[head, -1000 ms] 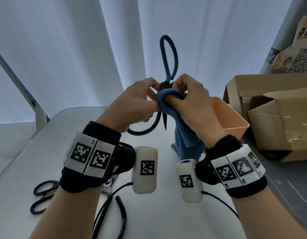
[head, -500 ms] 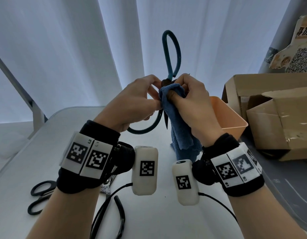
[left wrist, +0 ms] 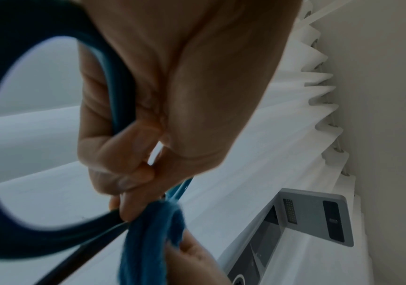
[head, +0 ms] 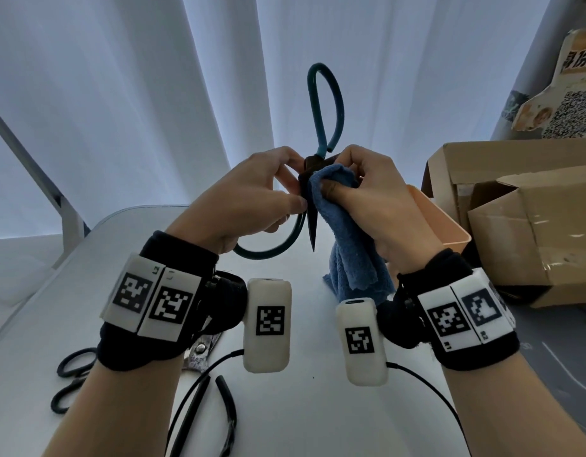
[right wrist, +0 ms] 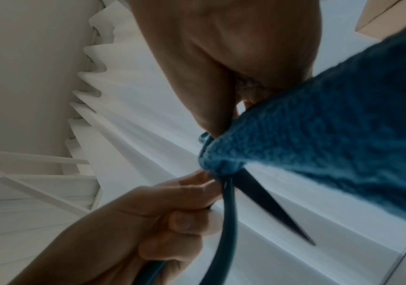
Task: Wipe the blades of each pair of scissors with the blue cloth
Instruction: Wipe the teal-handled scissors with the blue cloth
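Teal-handled scissors point(head: 326, 103) are held up in front of me, one handle loop pointing up, the other curving down under my left hand point(head: 252, 199), which grips them near the pivot. One dark blade point(head: 313, 225) points down toward the table. My right hand point(head: 367, 196) pinches the blue cloth point(head: 351, 245) against the scissors at the pivot; the rest of the cloth hangs down. In the left wrist view the lower handle loop point(left wrist: 114, 81) runs under my fingers. The right wrist view shows the cloth point(right wrist: 319, 135) bunched over the blade point(right wrist: 270, 208).
Black-handled scissors point(head: 70, 377) lie on the white table point(head: 285, 417) at the front left, with another pair point(head: 199, 351) partly hidden under my left wrist. A peach bin point(head: 440, 225) and cardboard boxes point(head: 532, 225) stand at the right. White curtains hang behind.
The cloth in my right hand has slid up the blade toward the pivot. The scissors have tilted slightly, their top loop leaning a little more to the right.
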